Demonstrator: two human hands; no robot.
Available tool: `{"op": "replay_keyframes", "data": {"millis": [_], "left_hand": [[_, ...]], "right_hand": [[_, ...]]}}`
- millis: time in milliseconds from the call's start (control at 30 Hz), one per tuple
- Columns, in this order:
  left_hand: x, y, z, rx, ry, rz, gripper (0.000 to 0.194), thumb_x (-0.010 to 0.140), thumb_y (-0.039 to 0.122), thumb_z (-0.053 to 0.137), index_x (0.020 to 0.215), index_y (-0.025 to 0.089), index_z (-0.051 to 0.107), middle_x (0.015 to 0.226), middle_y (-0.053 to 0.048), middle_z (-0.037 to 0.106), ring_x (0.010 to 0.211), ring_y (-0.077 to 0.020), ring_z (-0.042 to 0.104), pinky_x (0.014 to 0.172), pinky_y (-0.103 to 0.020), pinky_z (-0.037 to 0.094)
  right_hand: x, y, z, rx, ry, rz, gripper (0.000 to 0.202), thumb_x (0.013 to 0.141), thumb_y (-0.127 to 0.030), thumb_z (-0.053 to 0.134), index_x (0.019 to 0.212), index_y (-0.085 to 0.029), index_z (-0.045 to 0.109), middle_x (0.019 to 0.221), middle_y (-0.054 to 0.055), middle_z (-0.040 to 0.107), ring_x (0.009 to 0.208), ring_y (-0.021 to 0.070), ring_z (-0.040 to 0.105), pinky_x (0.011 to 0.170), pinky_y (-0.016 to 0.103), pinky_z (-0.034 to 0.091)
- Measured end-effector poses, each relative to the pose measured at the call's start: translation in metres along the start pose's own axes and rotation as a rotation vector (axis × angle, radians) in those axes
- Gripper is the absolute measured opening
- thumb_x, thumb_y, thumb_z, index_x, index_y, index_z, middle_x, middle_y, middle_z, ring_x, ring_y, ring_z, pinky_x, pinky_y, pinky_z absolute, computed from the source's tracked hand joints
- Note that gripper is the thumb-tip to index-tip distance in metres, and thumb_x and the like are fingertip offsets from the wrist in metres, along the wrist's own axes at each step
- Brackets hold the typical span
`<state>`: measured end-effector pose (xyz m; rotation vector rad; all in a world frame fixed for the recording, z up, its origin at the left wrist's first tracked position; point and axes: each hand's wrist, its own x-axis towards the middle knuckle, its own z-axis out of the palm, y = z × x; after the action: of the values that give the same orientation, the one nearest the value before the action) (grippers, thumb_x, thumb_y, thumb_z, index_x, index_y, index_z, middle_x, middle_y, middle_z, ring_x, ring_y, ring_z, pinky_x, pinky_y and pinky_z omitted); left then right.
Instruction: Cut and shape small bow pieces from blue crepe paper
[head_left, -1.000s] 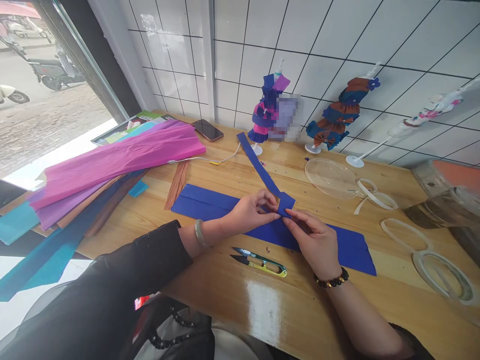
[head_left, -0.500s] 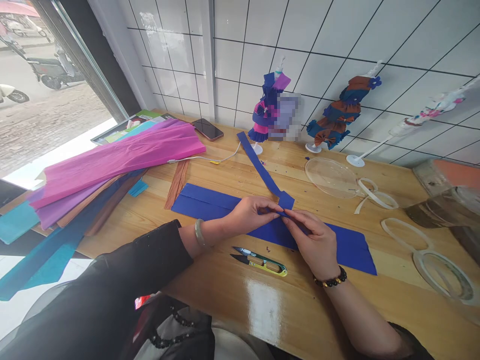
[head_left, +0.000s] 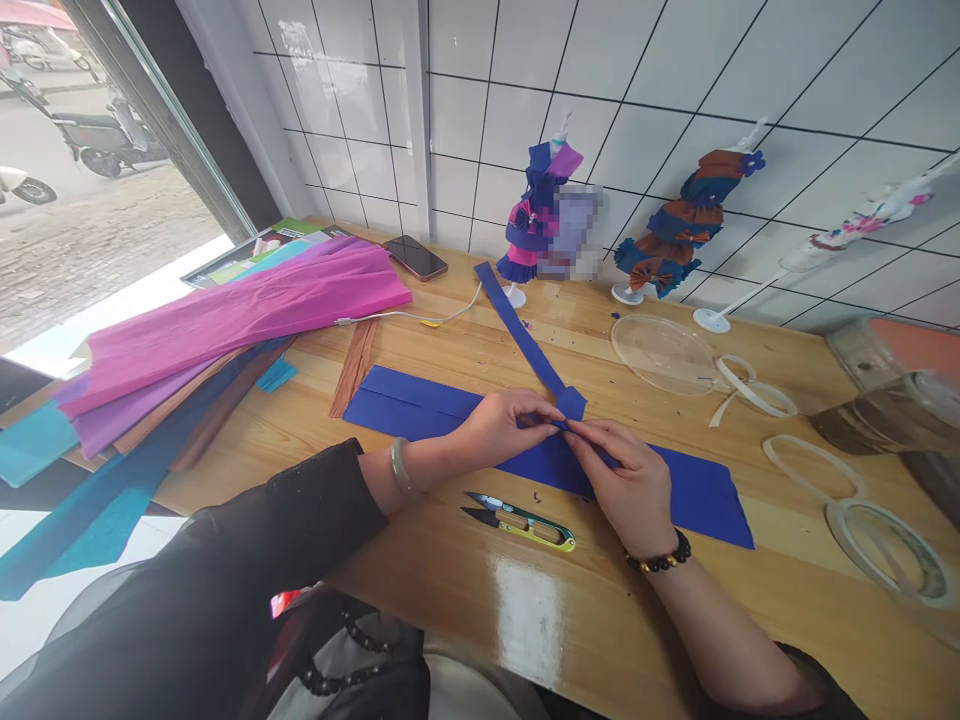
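Between the fingertips of both hands is the end of a narrow blue crepe paper strip (head_left: 525, 340), whose long part runs back across the table. My left hand (head_left: 506, 425) pinches it from the left, thumb against fingers. From the right, my right hand (head_left: 626, 475) pinches the same end. A small folded flap of the blue paper stands up just beyond the fingertips. Beneath both hands lies a wide sheet of blue crepe paper (head_left: 420, 405) with a crease along it. Thread snips (head_left: 521, 522) with a yellow-green handle rest in front of the sheet.
Pink crepe paper (head_left: 255, 300) tops a stack of coloured sheets at left, near a phone (head_left: 415, 257). Decorated stands (head_left: 529, 220) line the tiled wall. Tape rolls (head_left: 889, 550) and a clear round disc (head_left: 664, 355) lie at right, by a glass jar (head_left: 892, 415).
The small blue flap beyond my fingertips has tilted and looks shorter. Both hands keep their pinch in nearly the same place.
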<state>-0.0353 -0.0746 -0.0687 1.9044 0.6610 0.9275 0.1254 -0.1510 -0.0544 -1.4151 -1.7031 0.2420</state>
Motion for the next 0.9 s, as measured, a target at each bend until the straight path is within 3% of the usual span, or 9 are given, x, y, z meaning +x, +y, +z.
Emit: {"op": "replay_keyframes", "data": {"millis": [400, 633, 900], "left_hand": [[0.0006, -0.0007, -0.0001, -0.05, -0.001, 0.021, 0.016, 0.077, 0.024, 0.058, 0.086, 0.014, 0.068, 0.082, -0.005, 0.065, 0.074, -0.0111, 0.057, 0.067, -0.021, 0.044], [0.001, -0.0044, 0.0006, -0.044, 0.003, -0.054, 0.022, 0.074, 0.027, 0.062, 0.092, 0.014, 0.067, 0.085, -0.005, 0.066, 0.071, -0.0108, 0.058, 0.064, -0.02, 0.045], [0.0012, -0.0033, -0.0017, -0.008, -0.021, 0.0, 0.016, 0.077, 0.025, 0.059, 0.087, 0.015, 0.068, 0.083, -0.004, 0.067, 0.077, -0.0118, 0.06, 0.07, -0.021, 0.045]], "right_hand": [[0.0008, -0.0004, 0.0003, -0.029, -0.007, -0.002, 0.014, 0.082, -0.026, 0.057, 0.088, -0.023, 0.069, 0.087, 0.004, 0.068, 0.079, 0.0179, 0.063, 0.073, 0.033, 0.05], [0.0005, 0.0019, 0.0005, -0.031, -0.016, -0.046, 0.013, 0.082, -0.023, 0.057, 0.088, -0.021, 0.069, 0.086, 0.005, 0.068, 0.078, 0.0166, 0.063, 0.071, 0.032, 0.05], [0.0003, 0.0041, 0.0015, -0.028, -0.009, -0.02, 0.012, 0.081, -0.024, 0.059, 0.088, -0.022, 0.068, 0.088, 0.005, 0.069, 0.081, 0.0178, 0.064, 0.074, 0.033, 0.05]]}}
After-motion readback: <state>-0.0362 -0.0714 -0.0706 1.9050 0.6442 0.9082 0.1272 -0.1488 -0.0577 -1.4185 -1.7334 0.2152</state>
